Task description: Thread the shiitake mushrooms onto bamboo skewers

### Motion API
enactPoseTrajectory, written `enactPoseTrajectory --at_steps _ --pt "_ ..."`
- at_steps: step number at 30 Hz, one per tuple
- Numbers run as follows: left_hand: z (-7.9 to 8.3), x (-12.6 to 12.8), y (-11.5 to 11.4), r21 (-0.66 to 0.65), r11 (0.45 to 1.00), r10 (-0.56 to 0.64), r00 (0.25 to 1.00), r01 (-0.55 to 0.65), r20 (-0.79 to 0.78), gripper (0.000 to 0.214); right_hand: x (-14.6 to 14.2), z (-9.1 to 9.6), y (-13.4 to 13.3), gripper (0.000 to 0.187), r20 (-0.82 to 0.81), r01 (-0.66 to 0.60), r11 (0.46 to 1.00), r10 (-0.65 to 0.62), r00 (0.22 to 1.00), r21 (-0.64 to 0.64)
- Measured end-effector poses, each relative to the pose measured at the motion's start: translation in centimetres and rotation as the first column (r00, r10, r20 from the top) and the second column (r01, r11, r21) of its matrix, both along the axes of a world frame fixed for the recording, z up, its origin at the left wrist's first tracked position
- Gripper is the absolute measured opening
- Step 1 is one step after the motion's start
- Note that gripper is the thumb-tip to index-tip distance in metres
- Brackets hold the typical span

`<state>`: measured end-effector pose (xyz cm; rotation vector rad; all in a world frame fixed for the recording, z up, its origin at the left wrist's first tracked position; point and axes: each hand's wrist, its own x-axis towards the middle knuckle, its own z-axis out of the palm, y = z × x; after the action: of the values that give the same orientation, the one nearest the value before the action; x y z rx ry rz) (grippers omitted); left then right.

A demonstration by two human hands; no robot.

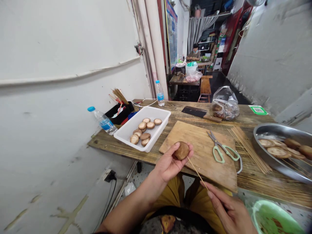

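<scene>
A brown mushroom cap point(181, 150) rests in my left hand point(168, 165), the fingers and thumb closed around it. My right hand point(226, 208) pinches a thin wooden skewer point(197, 171), whose far end meets the lower edge of the cap; whether the tip is inside cannot be made out. Both hands are above the near edge of a wooden cutting board point(192, 136). Scissors with pale green handles point(220, 149) lie partly open on the board. Beyond my left hand, a white plastic tray point(156, 139) holds several mushroom caps point(142, 126).
Loose skewers point(248, 146) lie right of the board, beside a steel bowl point(258, 138) of skewered mushrooms. Behind are a cleaver point(193, 111) and a plastic bag point(226, 104). Water bottles point(103, 122) stand left. A green basin point(275, 217) is below the table. Another person point(194, 54) sits far back.
</scene>
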<state>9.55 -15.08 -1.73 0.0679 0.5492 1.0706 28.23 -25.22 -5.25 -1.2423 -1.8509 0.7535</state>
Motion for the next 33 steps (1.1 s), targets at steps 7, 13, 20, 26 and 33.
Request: enactPoseTrajectory --at_steps 7,13,20,26,33 --pt "-0.3 0.2 -0.2 0.032 0.999 -0.020 1.000 0.020 -0.017 0.015 0.0 -0.2 -0.1 0.031 -0.009 0.016 1.000 -0.016 1.000 -0.017" --pt "-0.5 0.4 -0.3 0.072 0.997 -0.039 0.999 0.039 -0.009 0.015 0.1 -0.5 -0.3 0.030 -0.006 0.013 1.000 -0.013 1.000 -0.005" --pt "-0.4 0.7 -0.7 0.130 0.989 -0.074 0.997 0.076 -0.018 0.016 0.2 -0.1 -0.1 0.030 -0.013 0.004 1.000 -0.004 1.000 0.003" --pt "-0.6 0.8 -1.1 0.168 0.979 -0.114 0.993 0.118 -0.033 0.018 -0.2 0.2 -0.3 0.030 -0.025 0.037 0.999 -0.038 0.999 -0.034" --pt "0.0 0.4 -0.6 0.165 0.978 -0.135 0.991 0.130 0.019 0.025 -0.6 0.8 0.0 0.029 0.014 0.038 0.999 -0.039 0.999 0.020"
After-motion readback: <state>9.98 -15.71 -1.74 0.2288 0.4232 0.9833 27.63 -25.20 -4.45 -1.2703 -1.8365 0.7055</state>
